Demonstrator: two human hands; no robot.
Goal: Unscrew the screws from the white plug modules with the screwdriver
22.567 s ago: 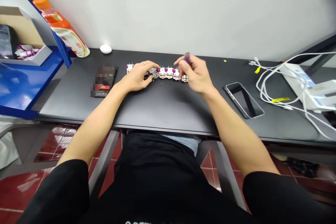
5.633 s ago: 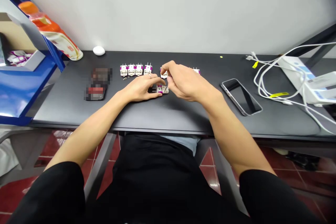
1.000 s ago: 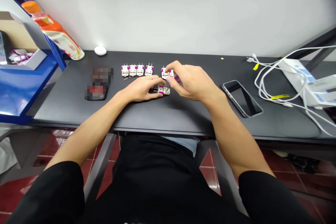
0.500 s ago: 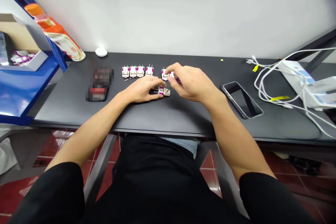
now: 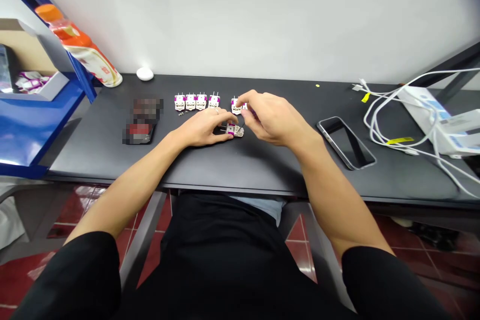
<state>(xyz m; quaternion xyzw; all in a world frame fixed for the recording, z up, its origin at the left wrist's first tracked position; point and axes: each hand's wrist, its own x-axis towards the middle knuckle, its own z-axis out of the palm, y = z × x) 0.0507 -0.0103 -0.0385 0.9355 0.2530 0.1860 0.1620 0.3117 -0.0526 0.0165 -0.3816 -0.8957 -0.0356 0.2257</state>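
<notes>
My left hand lies low on the dark table, thumb and fingers pinching a small white and purple plug insert with metal pins pointing left. Over the insert's right end, my right hand is closed round a slim screwdriver. Only its thin dark shaft shows, reaching down to the insert; the handle is hidden in the fingers. Behind my hands stand more plug inserts in a row, pins up. One more insert is partly covered by my right hand. Tiny metal pieces lie before the row.
A smartphone lies right of my right forearm, with coiled white cables and a white box beyond. At left are a partly blurred dark object, a white rounded item, an orange-capped bottle and an open carton.
Hardly anything differs. Both hands keep their places at the insert, and the screwdriver shaft has shifted very slightly.
</notes>
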